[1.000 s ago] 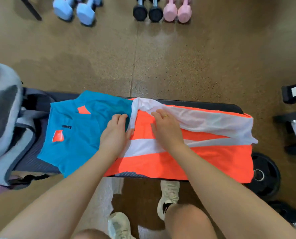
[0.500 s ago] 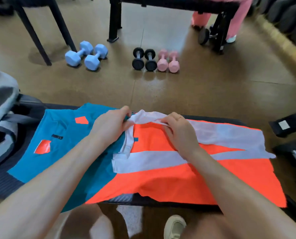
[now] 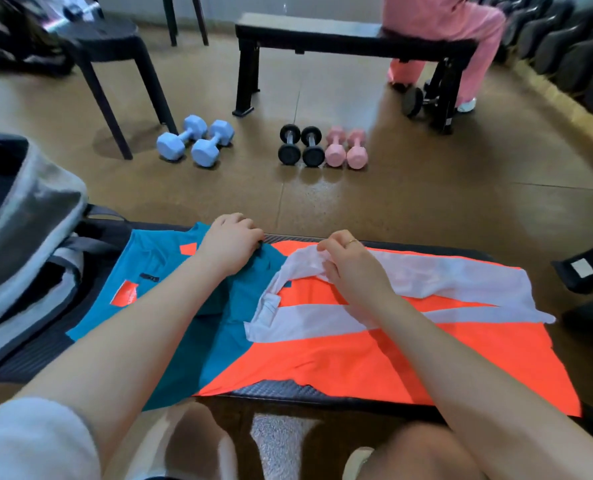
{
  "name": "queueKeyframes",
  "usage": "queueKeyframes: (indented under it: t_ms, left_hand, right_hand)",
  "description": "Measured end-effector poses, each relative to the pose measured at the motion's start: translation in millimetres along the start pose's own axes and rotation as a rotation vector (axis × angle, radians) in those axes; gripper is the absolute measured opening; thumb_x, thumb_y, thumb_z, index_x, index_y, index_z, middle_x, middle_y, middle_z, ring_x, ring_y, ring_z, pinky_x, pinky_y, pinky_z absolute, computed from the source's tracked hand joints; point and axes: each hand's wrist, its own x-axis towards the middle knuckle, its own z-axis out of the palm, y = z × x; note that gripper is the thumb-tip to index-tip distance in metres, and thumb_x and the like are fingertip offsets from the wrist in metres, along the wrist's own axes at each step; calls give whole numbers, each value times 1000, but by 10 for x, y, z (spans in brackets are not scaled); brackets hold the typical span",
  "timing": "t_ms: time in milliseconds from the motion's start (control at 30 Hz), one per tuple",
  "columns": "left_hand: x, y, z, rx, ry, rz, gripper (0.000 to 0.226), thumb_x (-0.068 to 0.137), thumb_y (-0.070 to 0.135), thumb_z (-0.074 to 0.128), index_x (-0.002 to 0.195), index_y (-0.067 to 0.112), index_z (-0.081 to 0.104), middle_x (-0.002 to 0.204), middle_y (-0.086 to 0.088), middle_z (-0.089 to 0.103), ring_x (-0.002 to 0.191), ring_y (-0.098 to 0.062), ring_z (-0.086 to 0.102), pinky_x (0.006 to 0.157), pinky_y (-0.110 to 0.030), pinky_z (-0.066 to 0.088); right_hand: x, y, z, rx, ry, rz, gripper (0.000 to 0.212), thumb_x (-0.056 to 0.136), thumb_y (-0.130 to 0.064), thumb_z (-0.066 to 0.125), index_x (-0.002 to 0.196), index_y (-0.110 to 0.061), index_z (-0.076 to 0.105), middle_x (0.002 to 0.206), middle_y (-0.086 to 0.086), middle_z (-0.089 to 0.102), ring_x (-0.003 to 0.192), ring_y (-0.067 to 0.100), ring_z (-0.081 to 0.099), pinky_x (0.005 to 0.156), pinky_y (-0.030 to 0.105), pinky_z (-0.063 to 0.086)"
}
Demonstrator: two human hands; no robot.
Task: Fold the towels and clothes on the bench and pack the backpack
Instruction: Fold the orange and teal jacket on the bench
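Note:
An orange, white and teal shirt [image 3: 374,348] lies spread across the black bench [image 3: 288,389]. My left hand [image 3: 231,245] is closed on the teal fabric [image 3: 156,271] at the bench's far edge. My right hand [image 3: 348,263] pinches the bunched white part of the shirt [image 3: 461,277] near its far edge, lifting it slightly. A grey backpack [image 3: 28,220] sits open at the bench's left end, its inside dark and blurred.
On the floor beyond lie blue dumbbells [image 3: 194,142], black dumbbells [image 3: 300,145] and pink dumbbells [image 3: 347,148]. A black stool [image 3: 108,39] and a second bench [image 3: 340,36] with a person in pink [image 3: 444,26] stand further back. Weights lie at the right [image 3: 586,268].
The head camera tilted up, showing more of the room. My left hand slid from the shirt's middle to the teal far edge. My right hand went from pressing flat to pinching the white fabric.

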Motion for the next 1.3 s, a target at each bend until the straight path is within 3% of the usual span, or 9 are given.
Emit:
queueKeyframes:
  t_ms: [100,233,367,467,633,767,933,1100,1300]
  left_hand:
    - [16,-81,-15,37,-93,-55,27,97,27,37,116,21,56,118,-3,57,115,-25,50,95,-32,33]
    - [-20,-208,-45,48,70,-196,27,94,12,39,114,14,57,108,-9,56,103,-31,51,74,-35,35]
    - [-100,-220,87,-130,121,-304,41,95,8,39,136,9,38,133,-15,43,117,-35,41,89,-42,37]
    - [-301,-102,147,-312,268,-375,43,93,15,47,134,3,41,135,-19,43,119,-37,40,97,-46,35]
    - [-736,-97,120,-453,116,-717,42,90,32,55,119,3,49,119,-22,49,111,-40,44,91,-46,37]
    - [-891,-116,79,-597,38,-687,41,86,37,61,109,5,50,111,-18,61,106,-36,54,82,-40,43]
    - [-1025,19,54,-598,-64,-625,36,85,30,62,110,12,44,109,-19,60,104,-36,55,81,-39,42]
    - [-1107,-90,-22,-1016,178,-526,12,90,9,50,92,21,46,69,-3,45,66,-24,45,62,-29,31]
    - [-1382,-273,-109,-1207,86,-548,21,86,6,58,93,24,63,83,1,52,59,-7,43,63,-27,40]
  right_hand:
    - [148,23,88,-19,-125,97,31,88,-12,56,119,-9,52,124,11,45,107,32,52,82,39,46]
    - [263,81,171,25,-92,175,27,89,-10,53,116,-7,54,121,13,47,102,35,54,82,40,45]
    - [224,181,244,-180,5,201,32,90,-22,41,107,-2,59,111,21,56,92,41,55,80,42,43]
    - [122,-31,218,-191,121,86,22,83,-14,54,102,-5,62,109,18,59,86,40,58,70,42,48]
    - [-32,-741,129,111,-103,-47,25,88,-34,57,99,-11,59,103,7,56,93,29,56,72,35,42]
    - [-51,-949,189,-89,-284,-98,44,79,-47,64,106,-15,51,109,4,48,98,27,54,69,34,38]
    - [-109,-946,241,-83,-216,-69,24,83,-19,56,104,-8,52,107,12,50,96,36,55,69,41,42]
    - [-125,-974,245,-133,-124,-55,24,85,-8,49,108,-12,48,110,10,47,90,39,56,60,42,40]
    - [-233,-977,45,-80,-122,-178,29,75,-11,49,103,-14,56,103,10,50,76,39,57,54,42,46]
